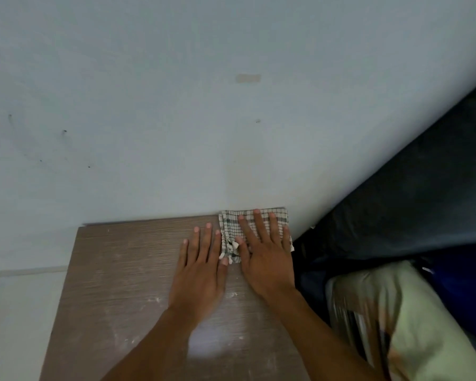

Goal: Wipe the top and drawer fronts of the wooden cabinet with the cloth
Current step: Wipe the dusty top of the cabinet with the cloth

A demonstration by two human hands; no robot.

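step: wiping the top of the wooden cabinet [127, 284], far right corner getting done right now
cloth: checked cloth [254, 229] folded into a small pad, lying flat in that back right corner, tight up against the wall [176, 105] and pretty much at the right edge
right hand: right hand [267, 257] pressed flat on the cloth, fingers spread and straight, not gripping anything
left hand: left hand [201, 273] flat on bare wood just beside the cloth, fingers loosely apart, thumb touching the cloth's fringe
dirt: pale dusty smears [154, 299] all over the near and middle part, so lots left
next move: probably drag the pad left and back toward the body, keeping palm pressure even so the fold doesn't bunch
open room: whole left and near stretch of the top bare, nothing standing in the way
edges: wall blocks the far side; right edge drops off next to dark fabric [410, 202] and a pale green cushion [396, 312], kinda blurry, could be bedding
drawer fronts: out of view, not started as far as can be told
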